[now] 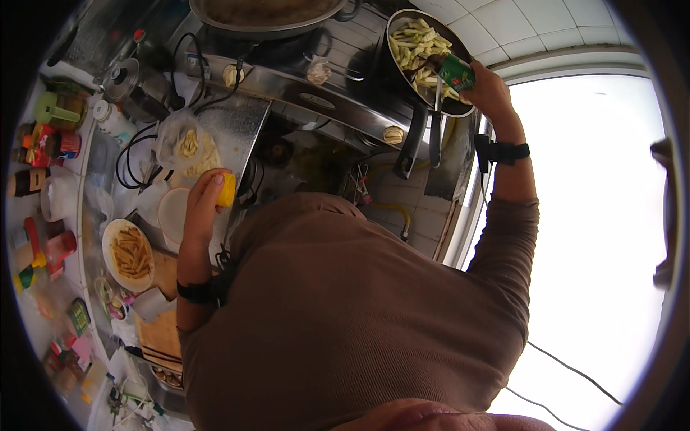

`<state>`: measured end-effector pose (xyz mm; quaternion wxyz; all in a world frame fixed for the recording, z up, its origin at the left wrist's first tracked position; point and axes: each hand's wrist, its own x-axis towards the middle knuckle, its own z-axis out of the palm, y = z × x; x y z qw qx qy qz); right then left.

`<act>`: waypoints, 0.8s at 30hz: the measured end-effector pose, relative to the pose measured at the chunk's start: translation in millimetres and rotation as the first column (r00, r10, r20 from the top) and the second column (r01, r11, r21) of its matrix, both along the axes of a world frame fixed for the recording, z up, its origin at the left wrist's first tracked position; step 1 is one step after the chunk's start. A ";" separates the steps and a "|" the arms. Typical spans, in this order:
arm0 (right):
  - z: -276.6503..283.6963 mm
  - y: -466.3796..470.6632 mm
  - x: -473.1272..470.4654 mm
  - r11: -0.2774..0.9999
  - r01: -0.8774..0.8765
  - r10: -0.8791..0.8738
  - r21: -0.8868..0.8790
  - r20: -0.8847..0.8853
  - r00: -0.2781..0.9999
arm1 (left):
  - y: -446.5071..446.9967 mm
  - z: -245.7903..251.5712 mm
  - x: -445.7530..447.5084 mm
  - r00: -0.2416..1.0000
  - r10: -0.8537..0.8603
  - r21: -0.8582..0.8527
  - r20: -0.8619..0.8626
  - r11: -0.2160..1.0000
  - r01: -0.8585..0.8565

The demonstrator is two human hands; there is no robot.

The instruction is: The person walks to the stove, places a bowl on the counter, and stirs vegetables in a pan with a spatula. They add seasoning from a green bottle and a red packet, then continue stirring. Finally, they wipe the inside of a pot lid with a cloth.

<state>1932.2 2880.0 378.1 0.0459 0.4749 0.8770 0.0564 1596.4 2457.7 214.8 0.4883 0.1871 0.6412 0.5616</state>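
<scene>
My right hand (pixel 491 92) grips a small jar with a green label (pixel 458 73), tipped sideways so its dark brown mouth end is over the frying pan (pixel 414 134). Pale green vegetable strips (pixel 415 44) fill much of that pan on the stove. A spatula with a black handle (pixel 435 139) leans in it, its blade end among the strips beneath the jar. Whether anything is leaving the jar I cannot tell. My left hand (pixel 200 202) holds a yellow screw lid (pixel 227 190) between thumb and fingers, above the counter's front edge.
A large pan of brown liquid (pixel 269 26) sits on the stove's left side. On the left counter are a kettle (pixel 132 86), a plastic bag with pale slices (pixel 180 137), a white plate of brown strips (pixel 108 253) and a wooden board (pixel 159 334). Jars crowd the ledge (pixel 83 215).
</scene>
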 end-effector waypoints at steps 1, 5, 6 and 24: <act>-1.5 1.1 1.6 1.000 -0.010 0.010 0.011 -0.003 1.000 | 0.3 -0.3 0.0 1.000 0.004 -0.024 -0.011 1.000 -0.005; -8.1 7.3 11.2 0.999 -0.022 0.024 0.032 -0.042 0.999 | 2.2 -0.3 -0.1 1.000 -0.010 -0.020 -0.009 1.000 0.010; -9.9 9.0 14.2 1.000 0.009 -0.008 0.013 -0.090 0.996 | 2.8 0.0 0.4 1.000 -0.012 -0.024 -0.008 1.000 0.011; -7.4 -7.5 36.0 0.938 -0.061 -0.240 -0.342 -0.765 0.597 | 34.9 8.1 12.7 0.989 -0.148 -0.026 -0.019 0.989 0.147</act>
